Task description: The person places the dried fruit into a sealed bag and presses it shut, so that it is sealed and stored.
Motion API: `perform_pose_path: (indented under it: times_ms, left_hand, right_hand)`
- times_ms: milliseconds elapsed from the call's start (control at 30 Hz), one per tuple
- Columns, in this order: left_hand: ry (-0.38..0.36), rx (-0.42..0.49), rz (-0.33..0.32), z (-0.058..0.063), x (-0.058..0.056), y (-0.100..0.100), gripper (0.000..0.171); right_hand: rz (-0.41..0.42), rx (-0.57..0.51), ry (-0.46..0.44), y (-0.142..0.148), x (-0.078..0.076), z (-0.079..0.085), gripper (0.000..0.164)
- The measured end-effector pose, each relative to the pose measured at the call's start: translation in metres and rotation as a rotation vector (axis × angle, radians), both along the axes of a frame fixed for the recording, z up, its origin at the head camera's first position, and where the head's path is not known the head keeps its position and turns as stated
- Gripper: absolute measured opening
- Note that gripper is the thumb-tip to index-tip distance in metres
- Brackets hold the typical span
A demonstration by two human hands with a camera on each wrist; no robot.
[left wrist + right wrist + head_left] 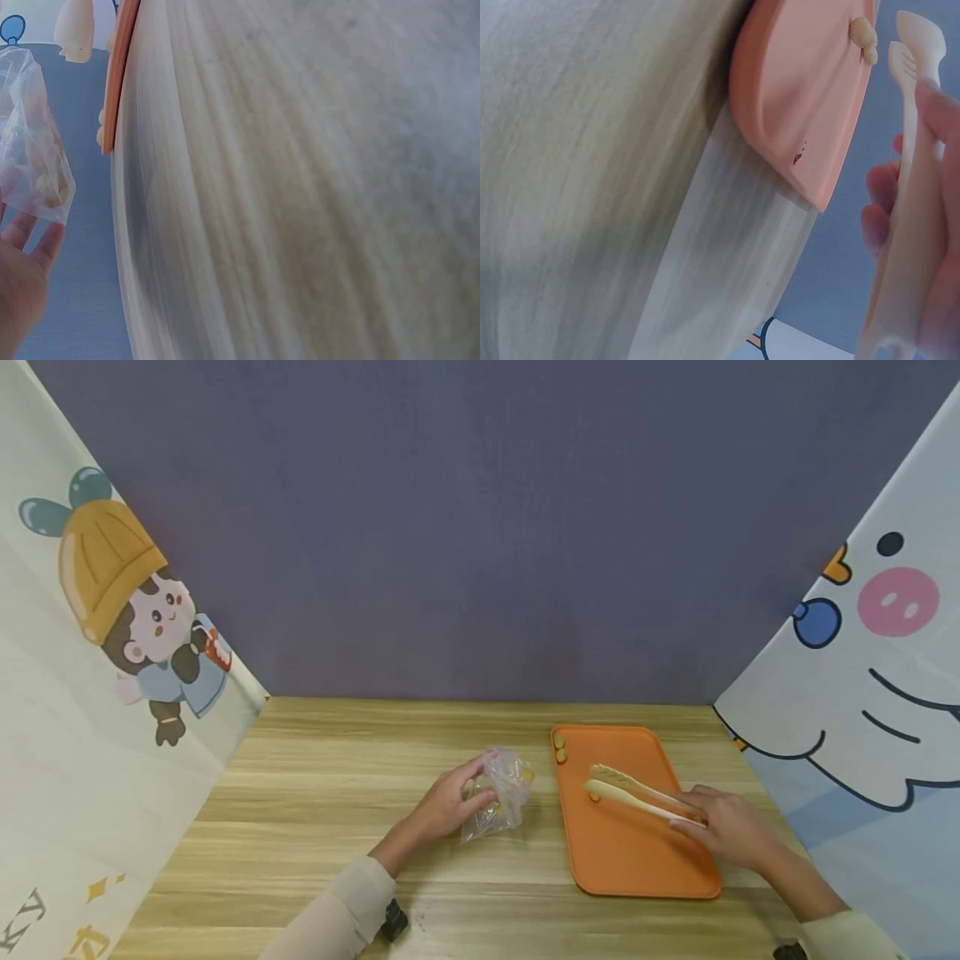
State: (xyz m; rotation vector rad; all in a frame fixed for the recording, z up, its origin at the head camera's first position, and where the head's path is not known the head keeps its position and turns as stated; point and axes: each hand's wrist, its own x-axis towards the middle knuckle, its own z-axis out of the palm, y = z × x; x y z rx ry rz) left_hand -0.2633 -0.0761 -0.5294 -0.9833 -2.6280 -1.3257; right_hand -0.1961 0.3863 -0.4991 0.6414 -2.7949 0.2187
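Observation:
My left hand (441, 803) holds a clear plastic bag (508, 802) above the wooden table, left of an orange tray (630, 864). Small yellowish pieces (52, 184) show through the bag's film in the left wrist view. My right hand (735, 828) grips cream-coloured tongs (633, 798) by their arms, with the tips a little apart over the tray. Near those tips lies one small yellow-brown piece (595, 797), partly covered by the tongs in the head view. Two more pieces (559, 741) sit in the tray's far left corner.
The light wood table (315, 827) runs back to a dark grey-blue panel (480, 543). White cloths with cartoon prints hang at the left (82, 693) and right (900, 693) sides.

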Motion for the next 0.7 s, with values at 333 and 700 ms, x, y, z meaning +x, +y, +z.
perform_pose_path:
  times_ms: [333, 700]
  left_hand:
    - [0.011, 0.004, -0.015, -0.0016, 0.0001, 0.0004, 0.065]
    - [-0.027, 0.002, -0.01, 0.0002, 0.0008, 0.0019, 0.066]
  right_hand:
    - [-0.024, 0.007, -0.029, 0.0042, 0.002, -0.0043, 0.042]
    - [-0.027, 0.028, -0.014, 0.0058, 0.0031, -0.007, 0.041]
